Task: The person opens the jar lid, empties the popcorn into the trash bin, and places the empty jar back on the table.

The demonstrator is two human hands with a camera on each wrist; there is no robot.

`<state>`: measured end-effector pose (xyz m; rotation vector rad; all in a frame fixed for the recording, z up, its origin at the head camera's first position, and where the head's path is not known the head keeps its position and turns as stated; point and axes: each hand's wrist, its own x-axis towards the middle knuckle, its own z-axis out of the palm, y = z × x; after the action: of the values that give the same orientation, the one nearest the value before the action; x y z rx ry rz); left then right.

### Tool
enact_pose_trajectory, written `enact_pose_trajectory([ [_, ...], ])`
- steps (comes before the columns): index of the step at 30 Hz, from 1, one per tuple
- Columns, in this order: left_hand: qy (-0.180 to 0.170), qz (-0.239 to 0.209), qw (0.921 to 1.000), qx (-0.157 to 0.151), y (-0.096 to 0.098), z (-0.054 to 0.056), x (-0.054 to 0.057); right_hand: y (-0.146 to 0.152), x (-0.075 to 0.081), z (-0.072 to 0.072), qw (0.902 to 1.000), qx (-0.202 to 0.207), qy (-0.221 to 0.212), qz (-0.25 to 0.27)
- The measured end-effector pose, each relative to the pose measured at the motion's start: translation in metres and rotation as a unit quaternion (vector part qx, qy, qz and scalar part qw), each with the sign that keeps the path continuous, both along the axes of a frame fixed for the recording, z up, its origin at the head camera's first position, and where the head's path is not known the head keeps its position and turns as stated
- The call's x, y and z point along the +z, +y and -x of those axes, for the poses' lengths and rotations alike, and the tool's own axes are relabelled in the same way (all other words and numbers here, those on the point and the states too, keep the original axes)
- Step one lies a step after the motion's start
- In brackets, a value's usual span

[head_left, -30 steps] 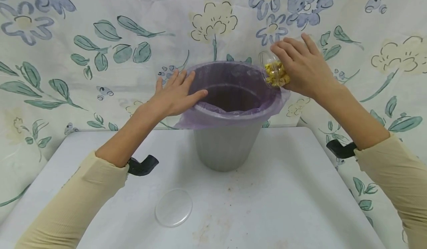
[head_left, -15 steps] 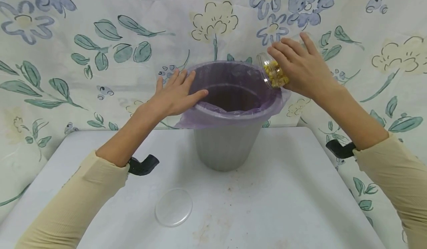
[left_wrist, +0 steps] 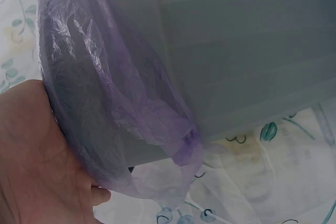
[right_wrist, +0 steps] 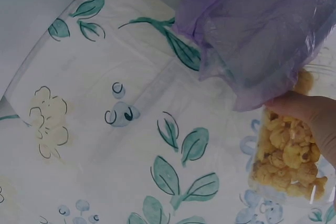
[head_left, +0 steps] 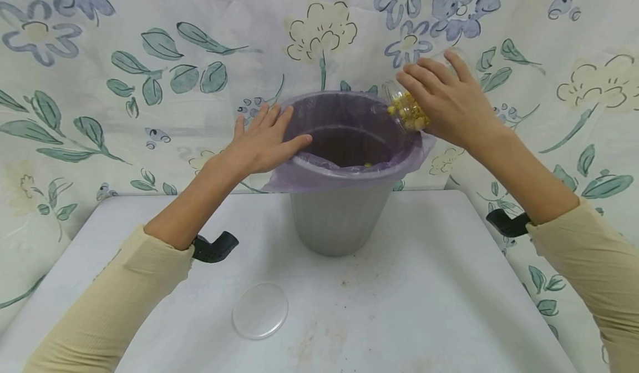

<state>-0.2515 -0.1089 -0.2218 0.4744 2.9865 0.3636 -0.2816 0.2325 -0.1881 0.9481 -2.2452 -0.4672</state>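
A clear jar [right_wrist: 257, 184] of yellow popcorn [right_wrist: 291, 153] is gripped by my right hand [head_left: 451, 104], lying tilted with its mouth toward the inside of the grey bin [head_left: 339, 217]. Popcorn has gathered at the jar's mouth, just over the bin's right rim. A purple bag [head_left: 284, 177] lines the bin and folds down over its rim. My left hand [head_left: 259, 142] rests on the left side of the rim, fingers spread and straight. In the left wrist view its palm [left_wrist: 37, 150] lies against the bag-covered rim. Low inside the bin a small yellow piece [head_left: 368, 165] shows.
A round clear lid [head_left: 260, 311] lies on the white table [head_left: 424, 306], in front of the bin and to the left. Brownish crumbs and smears [head_left: 319, 339] mark the tabletop. Floral cloth [head_left: 165, 6] hangs close behind and beside the table.
My right hand has tipped the jar further and shifted slightly left. Popcorn has slid toward its mouth, and a yellow piece now shows inside the bin. The left hand stays put.
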Motion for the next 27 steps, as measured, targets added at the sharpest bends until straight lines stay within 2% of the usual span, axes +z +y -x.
enact_pose_trajectory([
  [11,0.0,0.0,1.0,-0.001,0.0,-0.0001,0.0001,-0.0011,0.0,0.0005,0.9999,0.0,0.013,-0.01],
  [16,0.0,0.002,1.0,-0.001,0.0004,0.0,0.0003,-0.0007,-0.001,0.0016,0.9994,0.014,0.026,-0.02],
  [27,-0.002,0.003,1.0,0.0,0.0008,-0.0005,0.0012,-0.0011,-0.0009,0.0016,0.9973,0.0,0.039,-0.062],
])
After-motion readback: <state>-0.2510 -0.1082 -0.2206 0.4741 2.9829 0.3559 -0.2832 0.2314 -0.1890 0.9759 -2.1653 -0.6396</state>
